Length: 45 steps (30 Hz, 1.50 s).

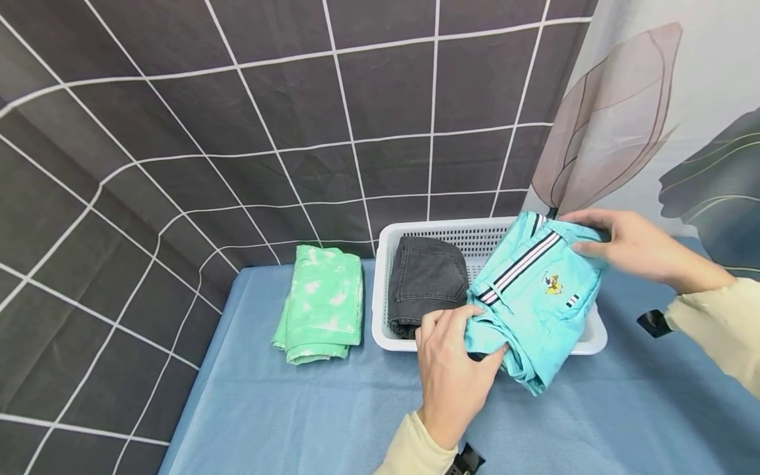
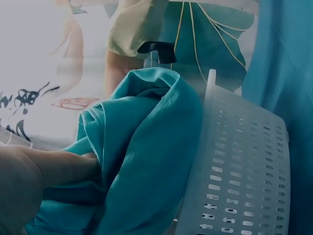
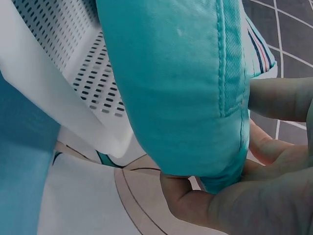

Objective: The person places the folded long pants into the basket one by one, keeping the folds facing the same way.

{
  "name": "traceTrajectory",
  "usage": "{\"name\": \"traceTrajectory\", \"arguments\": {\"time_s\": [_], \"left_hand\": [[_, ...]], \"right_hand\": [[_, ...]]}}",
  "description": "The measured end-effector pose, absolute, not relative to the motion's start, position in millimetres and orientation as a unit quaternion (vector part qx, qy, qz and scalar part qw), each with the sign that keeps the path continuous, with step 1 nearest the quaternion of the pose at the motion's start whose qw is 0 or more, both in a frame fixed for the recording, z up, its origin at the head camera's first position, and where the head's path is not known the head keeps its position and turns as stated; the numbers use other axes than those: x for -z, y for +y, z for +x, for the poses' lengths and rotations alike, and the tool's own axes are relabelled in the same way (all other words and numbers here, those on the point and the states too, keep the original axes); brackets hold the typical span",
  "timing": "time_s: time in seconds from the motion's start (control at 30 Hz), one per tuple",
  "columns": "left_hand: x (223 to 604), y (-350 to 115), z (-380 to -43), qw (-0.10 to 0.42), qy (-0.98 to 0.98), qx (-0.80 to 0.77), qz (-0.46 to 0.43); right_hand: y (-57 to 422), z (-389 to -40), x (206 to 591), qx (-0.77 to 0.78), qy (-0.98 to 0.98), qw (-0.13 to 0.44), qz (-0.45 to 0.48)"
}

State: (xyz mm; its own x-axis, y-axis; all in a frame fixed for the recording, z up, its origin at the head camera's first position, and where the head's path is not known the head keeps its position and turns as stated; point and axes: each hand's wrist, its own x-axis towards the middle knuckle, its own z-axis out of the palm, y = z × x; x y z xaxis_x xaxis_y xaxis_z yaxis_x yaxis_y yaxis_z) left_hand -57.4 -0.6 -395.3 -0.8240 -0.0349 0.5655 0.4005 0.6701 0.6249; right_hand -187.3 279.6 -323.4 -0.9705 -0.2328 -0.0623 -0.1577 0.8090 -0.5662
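Lying in white basket (image 1: 475,245), black garment (image 1: 430,274), left fingers (image 1: 460,320) and right fingers (image 1: 588,216) clamped on turquoise garment (image 1: 534,290)

- Basket (image 1: 451,229): right side mostly hidden beneath turquoise cloth (image 1: 534,323)
- Badge (image 1: 553,284): details too small to tell
- Right sleeve (image 1: 718,330): cut off by the head view's edge

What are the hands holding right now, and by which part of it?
The folded turquoise garment: the left hand grips its near left edge, the right hand its far right corner.
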Motion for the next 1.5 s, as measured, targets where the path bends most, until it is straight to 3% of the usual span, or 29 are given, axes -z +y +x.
{"name": "traceTrajectory", "arguments": {"time_s": [0.57,1.5], "left_hand": [[395,10,-60,0.235,-0.866,0.432,-0.085],[403,26,-67,0.295,-0.863,0.398,-0.099]], "right_hand": [[265,-207,323,0.292,0.947,0.063,-0.121],[246,-237,322,0.275,0.947,0.048,-0.160]]}}
